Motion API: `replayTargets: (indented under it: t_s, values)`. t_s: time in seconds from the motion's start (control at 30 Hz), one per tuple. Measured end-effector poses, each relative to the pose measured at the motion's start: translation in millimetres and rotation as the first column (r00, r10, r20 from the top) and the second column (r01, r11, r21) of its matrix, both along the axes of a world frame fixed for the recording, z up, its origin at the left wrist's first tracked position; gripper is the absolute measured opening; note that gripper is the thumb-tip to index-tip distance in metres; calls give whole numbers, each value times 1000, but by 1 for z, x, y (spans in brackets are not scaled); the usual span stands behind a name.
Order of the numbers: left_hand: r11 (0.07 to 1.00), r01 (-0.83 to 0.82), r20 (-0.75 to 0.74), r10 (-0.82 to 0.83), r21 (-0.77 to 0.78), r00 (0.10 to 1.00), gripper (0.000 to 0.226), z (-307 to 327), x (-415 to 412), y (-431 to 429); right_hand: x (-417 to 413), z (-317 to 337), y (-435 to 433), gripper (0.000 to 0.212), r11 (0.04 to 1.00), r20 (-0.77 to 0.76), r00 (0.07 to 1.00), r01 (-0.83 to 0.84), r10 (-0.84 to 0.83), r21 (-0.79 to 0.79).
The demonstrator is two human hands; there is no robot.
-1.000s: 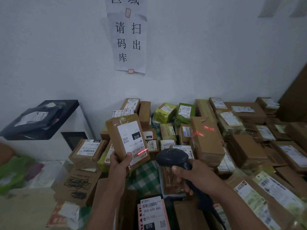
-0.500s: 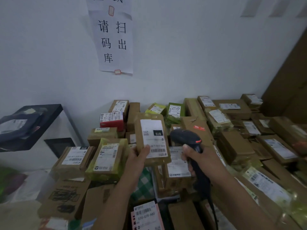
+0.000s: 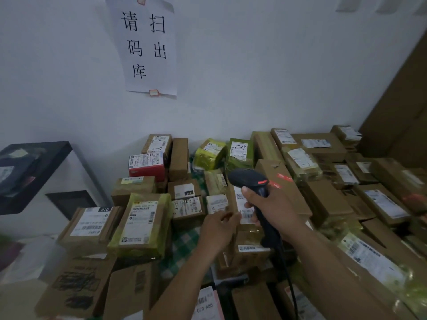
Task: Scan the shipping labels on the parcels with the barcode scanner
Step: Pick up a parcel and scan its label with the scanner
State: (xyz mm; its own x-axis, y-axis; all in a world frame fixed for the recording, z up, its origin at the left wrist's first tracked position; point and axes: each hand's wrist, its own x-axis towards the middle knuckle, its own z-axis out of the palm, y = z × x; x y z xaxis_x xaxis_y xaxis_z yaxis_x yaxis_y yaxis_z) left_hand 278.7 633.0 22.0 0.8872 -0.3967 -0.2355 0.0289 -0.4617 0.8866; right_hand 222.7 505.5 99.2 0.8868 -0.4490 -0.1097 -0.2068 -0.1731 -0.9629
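My right hand (image 3: 275,209) grips the handle of a black barcode scanner (image 3: 248,179), whose head points away from me over the pile. Just behind it a brown parcel with a white label (image 3: 240,202) lies among the others, partly hidden by the scanner and my hand. My left hand (image 3: 217,229) is low beside that parcel's left edge, fingers loosely bent, with nothing visibly held. Many labelled parcels surround it: a yellow-green wrapped one (image 3: 141,225), a brown box marked 010 (image 3: 90,225) and a red box (image 3: 146,165).
Brown and green parcels cover the surface up to the white wall, which carries a paper sign (image 3: 147,47). A black-topped white unit (image 3: 34,167) stands at the left. Tall cardboard (image 3: 402,112) leans at the right. The scanner's cable (image 3: 288,285) runs down toward me.
The parcel my left hand held up for the red scan line is no longer raised; that hand has dropped toward the pile. The scanner has lifted and moved forward and right.
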Motion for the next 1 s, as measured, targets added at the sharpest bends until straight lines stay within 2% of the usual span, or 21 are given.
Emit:
replayTargets:
  t_s: [0.07,0.13,0.2,0.23,0.33,0.47,0.57,0.63,0.73,0.83,1.0]
  values:
    - [998,-59,51,60,-32,997,36,-10,10,8,8,-3,2,29,998,-65,996,-56,54,-31]
    - [989,-145,135,146,-18,980,32,-20,27,18,15,-6,2,35,995,-113,989,-102,99,-20]
    - [973,-213,215,190,89,958,20,-37,48,24,22,-8,1,36,993,-125,986,-113,114,22]
    - [956,-234,249,187,175,950,30,-48,60,25,26,-9,0,35,993,-127,985,-113,116,34]
    - [899,-187,285,74,396,956,52,-84,94,24,34,-13,-6,37,989,-130,983,-122,132,82]
    - [852,-40,242,-103,522,965,69,-118,141,20,41,-20,-17,40,972,-126,984,-99,128,212]
    - [705,89,220,-335,703,916,89,-135,170,21,44,-24,-24,43,962,-127,985,-83,119,260]
    - [637,105,241,-432,763,869,97,-142,181,21,45,-26,-26,41,956,-129,984,-82,123,281]
    - [607,111,253,-481,787,839,105,-146,190,19,47,-27,-27,40,955,-135,982,-87,130,284]
    - [624,131,250,-484,770,839,111,-147,193,19,48,-29,-27,41,948,-126,984,-81,125,307]
    - [768,98,330,-382,633,863,106,-134,194,35,43,-26,-26,45,953,-126,984,-88,129,292]
